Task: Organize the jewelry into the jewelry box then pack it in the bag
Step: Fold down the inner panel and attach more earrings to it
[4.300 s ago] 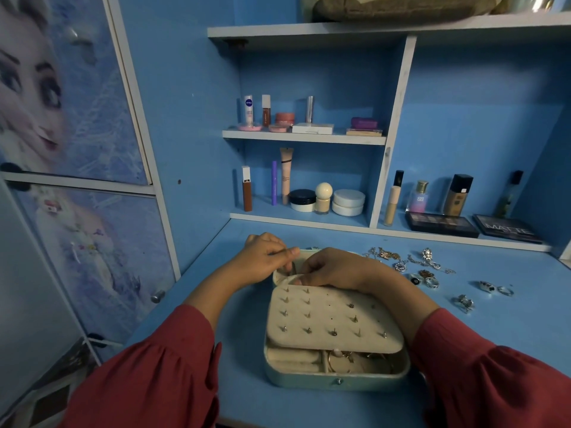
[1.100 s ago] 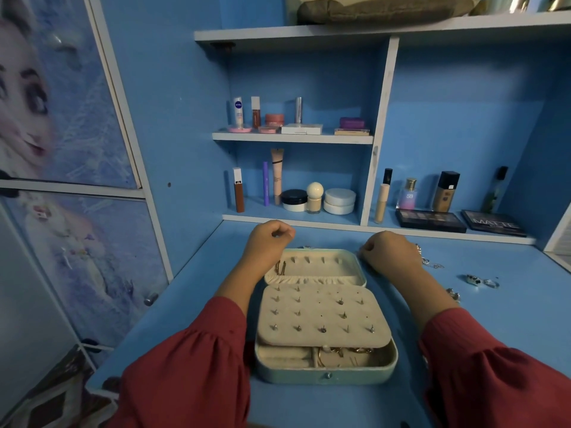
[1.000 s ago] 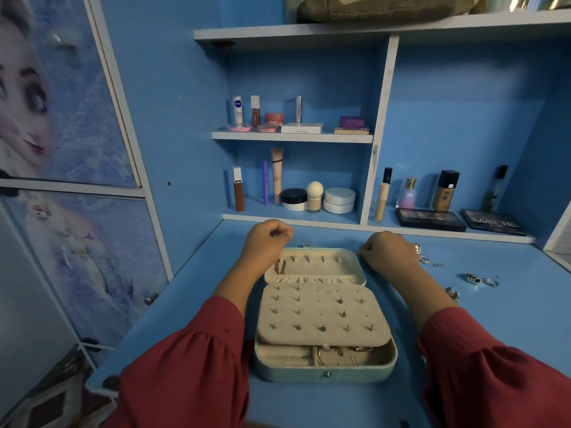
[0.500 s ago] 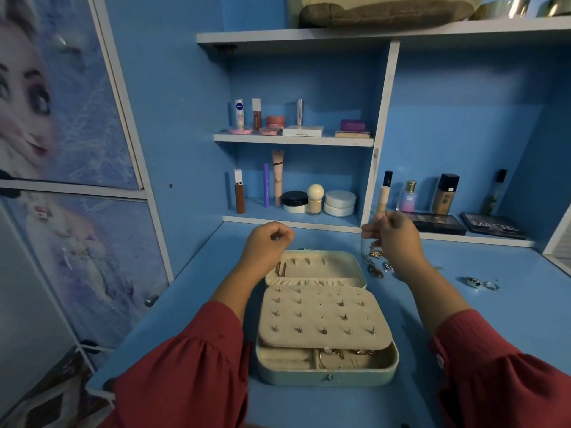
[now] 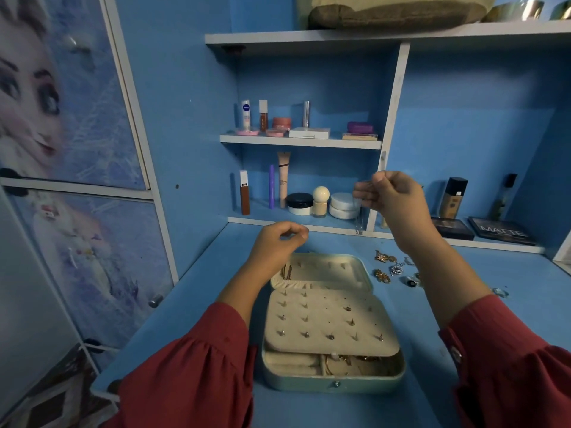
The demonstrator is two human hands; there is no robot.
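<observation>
Step in hand, as I judge it: hanging a thin necklace in the lid of the jewelry box [image 5: 332, 322]. To do it well, keep the chain taut and free of the loose jewelry pile [image 5: 394, 270], lower the pendant end first, then seat the chain on a lid hook so it does not knot with the gold chain already hanging there.

Left hand [image 5: 276, 242]: fingers curled, thumb against the fingertips, hovering just above the far left corner of the open lid. It may pinch one end of the chain; the picture does not show this, so I cannot tell.

Right hand [image 5: 391, 196]: raised well above and right of the left hand, fingertips pinched on a fine necklace [image 5: 358, 223] that hangs straight below them, its lower end just over the desk [image 5: 463, 307]. The box lies below and between both hands; the pile lies below the right wrist.
</observation>
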